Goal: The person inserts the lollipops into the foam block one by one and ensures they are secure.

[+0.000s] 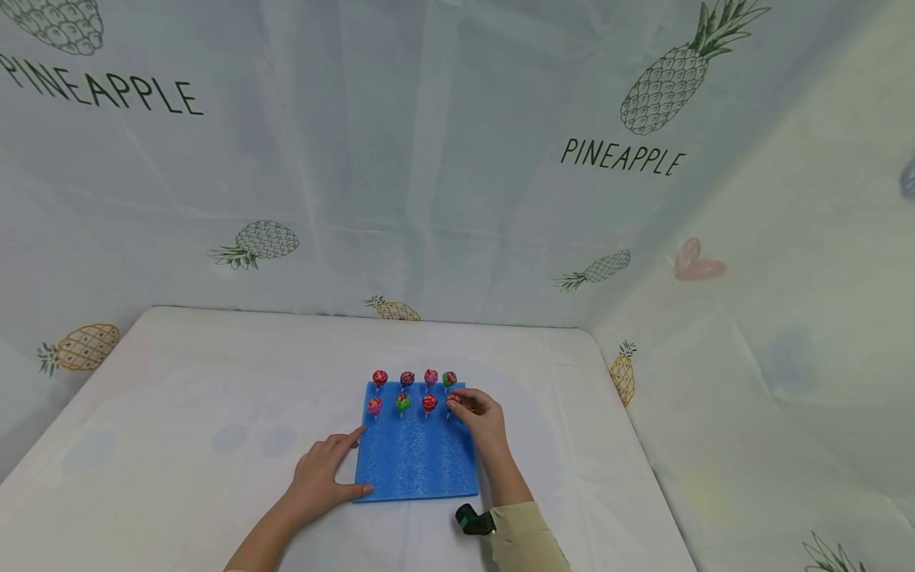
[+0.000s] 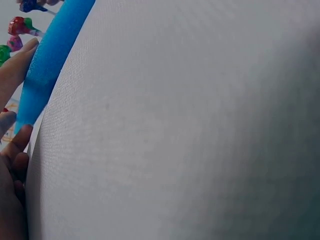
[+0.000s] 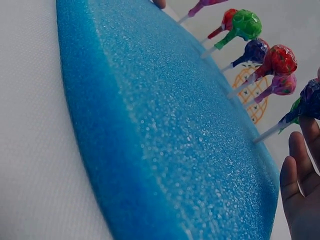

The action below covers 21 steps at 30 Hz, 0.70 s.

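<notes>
A blue foam board (image 1: 418, 461) lies on the table, with several wrapped lollipops (image 1: 403, 402) standing by their sticks in two rows along its far part. My right hand (image 1: 488, 421) pinches the head of a dark blue lollipop (image 3: 310, 100) at the right end of the nearer row. In the right wrist view its white stick meets the board's surface. My left hand (image 1: 318, 479) rests at the board's left side, fingers stretched out and spread, the thumb at the near left corner. The left wrist view shows fingertips (image 2: 31, 44) against the board's edge.
A white cloth (image 1: 214, 381) covers the table. Behind hangs a pale curtain (image 1: 429, 159) printed with pineapples, and another pale sheet (image 1: 772, 397) hangs on the right. A small dark device (image 1: 475, 520) sits at my right wrist, beside the beige sleeve (image 1: 527, 536).
</notes>
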Motion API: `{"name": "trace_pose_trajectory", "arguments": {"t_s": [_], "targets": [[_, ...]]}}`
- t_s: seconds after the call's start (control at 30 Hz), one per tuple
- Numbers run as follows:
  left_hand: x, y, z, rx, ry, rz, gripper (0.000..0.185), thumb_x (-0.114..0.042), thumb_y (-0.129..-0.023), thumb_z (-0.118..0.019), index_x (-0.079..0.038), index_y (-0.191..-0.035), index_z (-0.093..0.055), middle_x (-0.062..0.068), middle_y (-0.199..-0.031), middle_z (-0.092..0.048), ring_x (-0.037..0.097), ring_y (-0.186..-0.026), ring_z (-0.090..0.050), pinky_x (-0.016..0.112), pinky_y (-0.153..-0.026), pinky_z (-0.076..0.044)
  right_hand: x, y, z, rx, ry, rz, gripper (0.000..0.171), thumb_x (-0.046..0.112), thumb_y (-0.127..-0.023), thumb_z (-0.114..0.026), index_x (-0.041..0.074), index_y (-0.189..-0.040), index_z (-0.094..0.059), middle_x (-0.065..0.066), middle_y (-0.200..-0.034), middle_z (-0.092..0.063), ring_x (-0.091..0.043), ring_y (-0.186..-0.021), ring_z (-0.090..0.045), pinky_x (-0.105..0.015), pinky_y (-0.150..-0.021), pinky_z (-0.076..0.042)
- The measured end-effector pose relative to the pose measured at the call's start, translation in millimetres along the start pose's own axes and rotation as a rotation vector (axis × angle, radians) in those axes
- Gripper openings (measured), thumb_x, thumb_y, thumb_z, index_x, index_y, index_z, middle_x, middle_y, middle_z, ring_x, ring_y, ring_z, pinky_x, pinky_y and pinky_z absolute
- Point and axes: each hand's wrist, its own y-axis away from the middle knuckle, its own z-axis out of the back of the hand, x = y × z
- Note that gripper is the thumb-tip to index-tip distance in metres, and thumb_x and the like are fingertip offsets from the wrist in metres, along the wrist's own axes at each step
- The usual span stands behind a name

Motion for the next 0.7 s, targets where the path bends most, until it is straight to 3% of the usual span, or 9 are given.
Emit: {"name": "trace_pose_trajectory", "arguments": {"t_s": [0.3, 0.47, 0.7], "targets": [[1.6, -0.5, -1.7, -0.001, -0.002, -0.001, 0.101, -0.065, -0.066, -0.078, -0.015, -0.147, -0.044, 0.003, -0.124, -0.057, 0.024, -0.106, -0.050, 0.048, -0.085, -0.044, 2.1, 0.1, 0.5, 0.014, -0.025, -0.055, 0.028, 0.014, -0.085, -0.077, 0.000, -0.108, -0.071, -0.003, -0.093, -0.069, -0.012, -0.079, -0.060, -0.027, -0.070, -0.053], [1.4, -0.4, -2.0, -0.005, -0.004, -0.002, 0.101, -0.065, -0.066, -0.079, -0.015, -0.146, -0.045, 0.003, -0.123, -0.057, 0.025, -0.106, -0.050, 0.048, -0.085, -0.044, 12.7, 4.3, 1.2, 0.032, -0.038, -0.044, 0.026, 0.006, -0.086, -0.074, -0.005, -0.109, -0.069, -0.008, -0.095, -0.068, -0.014, -0.080, -0.059, -0.030, -0.072, -0.053], [-0.1, -0.3, -0.6, -0.002, 0.003, 0.002, 0.100, -0.063, -0.066, -0.080, -0.015, -0.146, -0.045, 0.004, -0.123, -0.057, 0.026, -0.107, -0.050, 0.049, -0.085, -0.045, 2.7, 2.6, -1.3, 0.008, -0.030, -0.050, 0.026, 0.011, -0.086, -0.076, -0.001, -0.108, -0.070, -0.007, -0.097, -0.068, -0.014, -0.084, -0.059, -0.021, -0.072, -0.051]]}}
